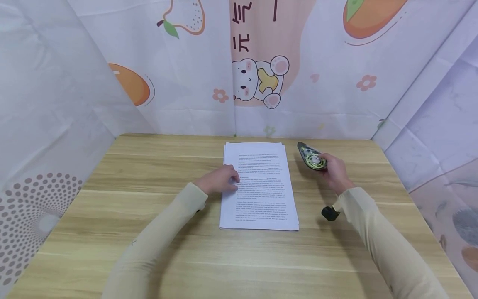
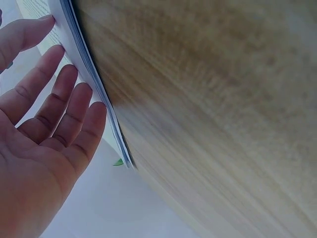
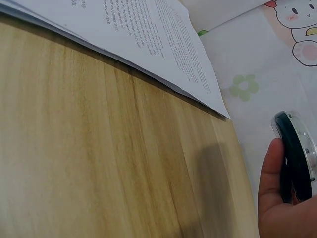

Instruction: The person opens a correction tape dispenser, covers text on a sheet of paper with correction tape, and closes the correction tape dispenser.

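Note:
A stack of printed paper (image 1: 261,187) lies on the wooden table, its short sides toward and away from me. My left hand (image 1: 220,179) rests at the stack's left edge with its fingers loosely bent and spread. In the left wrist view its fingertips (image 2: 74,74) are at the side of the sheets. To the right of the stack, my right hand (image 1: 334,172) holds a correction tape dispenser (image 1: 313,158) with a clear casing, green-yellow wheels and a dark tip pointing away to the left. The right wrist view shows the dispenser (image 3: 297,153) held above the table, with the thumb against its dark side.
The wooden table (image 1: 168,249) ends at a hanging curtain (image 1: 186,74) printed with fruit, flowers and a cartoon animal. More cloth hangs at the left and right sides. A black wrist-camera piece (image 1: 330,213) sits beneath the right sleeve.

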### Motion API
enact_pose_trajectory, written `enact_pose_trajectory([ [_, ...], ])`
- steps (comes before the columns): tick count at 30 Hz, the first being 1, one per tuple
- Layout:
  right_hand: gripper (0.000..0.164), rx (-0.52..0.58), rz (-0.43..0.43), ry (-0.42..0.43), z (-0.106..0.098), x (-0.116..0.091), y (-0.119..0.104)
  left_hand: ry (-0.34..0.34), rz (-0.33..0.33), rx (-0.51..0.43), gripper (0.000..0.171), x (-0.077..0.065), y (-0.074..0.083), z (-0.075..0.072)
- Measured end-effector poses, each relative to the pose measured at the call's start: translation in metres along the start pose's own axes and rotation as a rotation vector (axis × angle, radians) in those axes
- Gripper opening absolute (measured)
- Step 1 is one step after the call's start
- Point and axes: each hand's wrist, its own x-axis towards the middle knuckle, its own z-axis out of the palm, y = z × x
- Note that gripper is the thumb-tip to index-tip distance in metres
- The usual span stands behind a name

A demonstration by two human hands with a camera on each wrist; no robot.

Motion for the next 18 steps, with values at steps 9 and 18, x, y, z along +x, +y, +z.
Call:
enact_pose_trajectory([
  [9,0.062,-0.007,-0.018,0.019,-0.0042,0.0020,0.0005,0.017,0.032,0.012,0.020,-0.0007,0.0000,0.0001],
  [18,0.064,-0.028,0.000,0.037,-0.0087,0.0034,0.0013,-0.008,0.009,0.012,0.021,0.0020,-0.0016,0.0006],
])
